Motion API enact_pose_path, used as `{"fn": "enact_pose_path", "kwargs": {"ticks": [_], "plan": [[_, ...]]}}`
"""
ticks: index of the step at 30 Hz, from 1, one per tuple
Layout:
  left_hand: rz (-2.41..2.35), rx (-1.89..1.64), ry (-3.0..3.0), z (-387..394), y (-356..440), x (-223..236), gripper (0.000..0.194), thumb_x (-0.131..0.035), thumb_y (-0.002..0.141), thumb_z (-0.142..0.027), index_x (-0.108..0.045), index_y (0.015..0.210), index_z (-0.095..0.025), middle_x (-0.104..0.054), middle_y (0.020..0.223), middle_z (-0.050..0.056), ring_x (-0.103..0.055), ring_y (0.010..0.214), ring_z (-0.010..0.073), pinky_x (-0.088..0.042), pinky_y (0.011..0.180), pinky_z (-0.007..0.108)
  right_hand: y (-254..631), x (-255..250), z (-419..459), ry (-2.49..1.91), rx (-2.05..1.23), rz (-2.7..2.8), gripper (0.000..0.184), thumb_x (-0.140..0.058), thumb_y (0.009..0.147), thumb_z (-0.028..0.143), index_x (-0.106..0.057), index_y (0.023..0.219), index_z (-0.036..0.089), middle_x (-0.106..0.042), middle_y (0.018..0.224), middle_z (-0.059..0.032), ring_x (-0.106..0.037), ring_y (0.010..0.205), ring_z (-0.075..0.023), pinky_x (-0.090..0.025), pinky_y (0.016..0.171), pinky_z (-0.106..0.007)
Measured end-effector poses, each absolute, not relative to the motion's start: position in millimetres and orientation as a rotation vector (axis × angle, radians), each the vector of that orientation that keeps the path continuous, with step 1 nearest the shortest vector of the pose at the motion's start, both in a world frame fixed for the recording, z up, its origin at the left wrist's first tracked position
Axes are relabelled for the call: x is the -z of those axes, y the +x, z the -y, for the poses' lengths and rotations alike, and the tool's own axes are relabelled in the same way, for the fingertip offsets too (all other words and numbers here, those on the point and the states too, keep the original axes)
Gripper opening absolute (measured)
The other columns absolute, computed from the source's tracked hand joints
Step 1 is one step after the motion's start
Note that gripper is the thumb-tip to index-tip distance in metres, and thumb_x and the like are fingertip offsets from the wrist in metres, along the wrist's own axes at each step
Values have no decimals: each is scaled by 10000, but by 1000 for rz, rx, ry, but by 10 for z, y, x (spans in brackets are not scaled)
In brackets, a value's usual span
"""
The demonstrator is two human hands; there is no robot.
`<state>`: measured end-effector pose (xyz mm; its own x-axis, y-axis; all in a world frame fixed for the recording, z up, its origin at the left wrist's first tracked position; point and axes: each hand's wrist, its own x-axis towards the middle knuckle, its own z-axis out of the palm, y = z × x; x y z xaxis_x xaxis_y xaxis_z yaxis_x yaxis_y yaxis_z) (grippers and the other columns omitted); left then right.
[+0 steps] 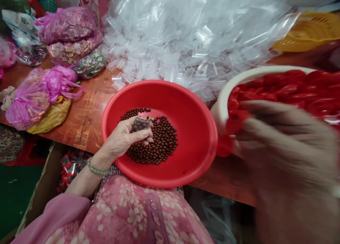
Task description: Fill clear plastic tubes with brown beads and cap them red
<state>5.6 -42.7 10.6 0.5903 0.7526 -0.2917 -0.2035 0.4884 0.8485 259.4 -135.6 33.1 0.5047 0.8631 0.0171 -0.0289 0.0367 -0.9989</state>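
Tabletop [91,114]: reddish-brown, wood-look, scuffed, w/ glossy patches. Green floor [13,198] at lower left; open carton [39,183] below near edge, w/ red & clear pcs inside. Far edge side: big heap of clear plastic pcs [170,63]. Toward far L corner: knotted pink bags [29,100], thin film, small pcs inside. Toward far R corner: yellow basket [308,29], perforated.

Small clear container [141,123] is in L hand [123,136], over red basin [191,141] at tabletop's near edge. Long axis approx. L–R, slight tilt; can't tell which end is open. Dark round contents visible thru wall.

L hand: closed, thumb & fingers on container. R hand [287,148]: blurred, pinching red pc. [236,122] beside white tub [221,102].

Basin: smooth plastic, rounded rim; holds glossy brown beads [156,146], spherical. Tub: thick pale rim, full of shiny red plastic pcs [289,84], rounded.
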Motion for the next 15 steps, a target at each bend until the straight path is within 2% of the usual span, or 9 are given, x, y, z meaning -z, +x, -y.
{"fn": "enact_pose_path", "kwargs": {"ticks": [3,6,11,15], "plan": [[-732,-688,836,471,97,-116,390,-839,675,-295,-610,945,-132,-649,785,-5,-676,701,111,-528,603,199,2054,-161,962,-1202,-1153,682,308,-895,605,328,-770,879,263,-697,775,12,-604,638,-65,-516,601,-177],[-745,-706,805,511,89,-106,408,-860,639,-283,-613,928,-138,-659,818,-7,-661,709,99,-517,626,201,1737,-55,827,-1055,-1324,675,269,-891,604,331,-765,832,266,-692,754,32,-606,638,-58,-528,629,-167],[-738,-674,802,551,33,-24,431,-870,616,-221,-621,959,-137,-677,846,-5,-648,712,87,-494,683,209,1630,41,886,-1067,-1287,729,242,-850,677,332,-740,883,267,-693,800,27,-617,669,-81,-550,672,-206],[-769,-708,800,538,18,13,436,-882,588,-212,-623,932,-139,-669,831,-18,-603,673,65,-478,679,209,1652,32,917,-1183,-1191,912,331,-849,676,347,-709,964,264,-682,810,16,-620,702,-109,-559,688,-244]]}}
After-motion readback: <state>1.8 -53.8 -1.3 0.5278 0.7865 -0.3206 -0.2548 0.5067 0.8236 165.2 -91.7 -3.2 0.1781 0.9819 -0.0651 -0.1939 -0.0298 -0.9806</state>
